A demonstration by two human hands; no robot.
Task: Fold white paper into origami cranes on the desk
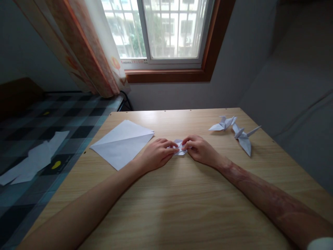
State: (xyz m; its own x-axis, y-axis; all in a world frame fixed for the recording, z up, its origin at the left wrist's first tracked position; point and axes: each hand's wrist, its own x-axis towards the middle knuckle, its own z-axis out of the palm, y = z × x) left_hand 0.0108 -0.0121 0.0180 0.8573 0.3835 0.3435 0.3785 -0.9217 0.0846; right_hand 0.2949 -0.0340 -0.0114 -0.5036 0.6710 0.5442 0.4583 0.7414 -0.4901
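Observation:
A small folded piece of white paper [180, 151] lies low on the wooden table, between my two hands. My left hand [158, 152] grips its left side, with the fingers bent together. On its right side my right hand [199, 148] pinches the paper between thumb and fingers. The fingertips cover parts of the folds. Beside my left hand, a square sheet of white paper [122, 144] with a diagonal crease lies flat. Two folded paper cranes, one crane [223, 124] farther back and another crane [242, 137] nearer, rest to the right of my right hand.
The wooden table [177, 201] reaches back toward the wall below a window [171, 31]. At left is a bed with a checked cover [85, 107], with white paper strips [39, 159] on it. A curtain [96, 52] hangs beside the window.

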